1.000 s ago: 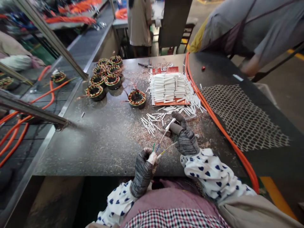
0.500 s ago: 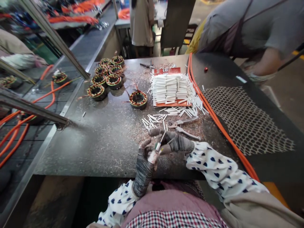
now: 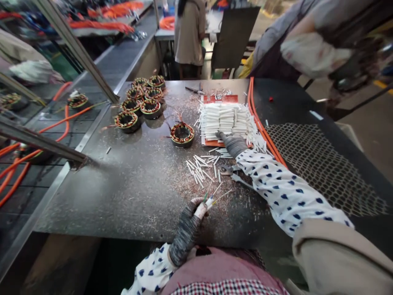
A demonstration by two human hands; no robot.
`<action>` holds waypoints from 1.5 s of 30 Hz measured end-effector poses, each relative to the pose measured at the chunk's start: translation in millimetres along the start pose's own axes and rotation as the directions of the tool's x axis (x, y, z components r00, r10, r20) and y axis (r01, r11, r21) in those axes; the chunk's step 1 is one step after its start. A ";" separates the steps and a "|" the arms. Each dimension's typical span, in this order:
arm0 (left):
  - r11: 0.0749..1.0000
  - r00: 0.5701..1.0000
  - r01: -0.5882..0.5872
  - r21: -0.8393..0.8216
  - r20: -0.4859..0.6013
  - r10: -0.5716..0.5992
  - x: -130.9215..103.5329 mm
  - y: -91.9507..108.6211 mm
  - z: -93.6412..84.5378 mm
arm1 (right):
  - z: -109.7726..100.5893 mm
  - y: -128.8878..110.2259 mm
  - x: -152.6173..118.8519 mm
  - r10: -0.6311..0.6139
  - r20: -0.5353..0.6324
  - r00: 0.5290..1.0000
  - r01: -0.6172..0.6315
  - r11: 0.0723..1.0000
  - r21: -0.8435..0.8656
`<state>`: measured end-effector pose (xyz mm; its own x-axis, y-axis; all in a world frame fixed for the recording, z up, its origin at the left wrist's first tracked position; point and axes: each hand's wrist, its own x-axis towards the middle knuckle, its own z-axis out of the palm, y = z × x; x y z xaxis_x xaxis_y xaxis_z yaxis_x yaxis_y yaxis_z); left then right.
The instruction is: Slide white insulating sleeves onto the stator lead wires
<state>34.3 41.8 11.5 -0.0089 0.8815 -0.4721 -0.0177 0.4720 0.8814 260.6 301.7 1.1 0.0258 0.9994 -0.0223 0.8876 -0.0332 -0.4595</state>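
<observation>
Wire ends [image 3: 211, 199], grn/blue/yel, poke out of L hand [image 3: 194, 212], its fingers pinched on them over near side of metal table [image 3: 123, 184]. R hand [image 3: 233, 143] touches stack of white tubes [image 3: 219, 119]; can't tell if grip's wide or narrow. Loose tubes [image 3: 198, 168] & pliers [image 3: 227, 169] nearer, pliers partly under R sleeve [image 3: 276, 180]. Stator [image 3: 182, 142] L of stack.

Metal table [image 3: 123, 184]; copper-wound rings [image 3: 182, 141], white tubes [image 3: 211, 119] heaped on a red sheet [image 3: 229, 98], pliers [image 3: 226, 170], orange cables [image 3: 260, 125], netting [image 3: 325, 164]
</observation>
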 end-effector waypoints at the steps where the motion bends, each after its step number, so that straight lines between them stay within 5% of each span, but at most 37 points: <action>1: 1.000 1.000 0.006 -0.019 -0.003 -0.006 -1.2 0.6 -0.8 | 0.8 -2.7 -6.3 0.017 -0.043 0.999 -0.014 0.997 0.072; 4: 0.995 1.000 0.005 -0.097 -0.001 -0.005 -7.0 3.2 -2.7 | 1.1 -17.0 -42.6 0.092 -0.131 0.987 -0.035 0.922 0.385; 6: 0.991 1.000 0.000 -0.132 0.022 0.002 -12.1 5.0 -3.3 | 1.3 -31.0 -81.0 0.090 -0.086 0.992 -0.024 0.812 0.583; 8: 0.988 0.999 -0.004 -0.152 0.041 0.010 -17.2 5.5 -3.2 | 1.5 -46.9 -123.1 0.064 0.012 0.998 -0.048 0.605 0.795; 12: 0.987 0.999 -0.010 -0.163 0.033 0.016 -25.5 0.4 -1.8 | -0.5 -75.8 -180.6 0.075 0.175 0.982 -0.171 -0.056 0.984; 15: 0.975 0.999 0.027 -0.222 0.048 -0.017 -30.0 -6.5 -0.5 | -3.0 -87.1 -192.5 0.099 0.203 0.974 -0.172 -0.258 0.951; 19: 0.957 0.997 0.015 -0.289 0.078 0.008 -33.9 -11.0 0.2 | -3.2 -89.7 -194.1 0.153 0.204 0.967 -0.149 -0.311 0.939; 29: 0.949 0.999 0.024 -0.315 0.047 -0.010 -36.3 -5.9 0.3 | -10.1 -95.1 -194.6 0.093 0.159 0.983 -0.131 -0.251 0.959; 45: 0.932 0.997 0.060 -0.358 0.057 -0.043 -32.4 -6.5 -3.6 | -8.2 -100.1 -188.5 0.128 0.240 0.962 -0.203 -0.248 0.947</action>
<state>31.1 10.2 21.0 0.0485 0.8601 -0.5078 -0.3751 0.4869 0.7888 170.7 116.7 58.6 0.0284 0.9556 -0.2934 -0.6614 -0.2021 -0.7223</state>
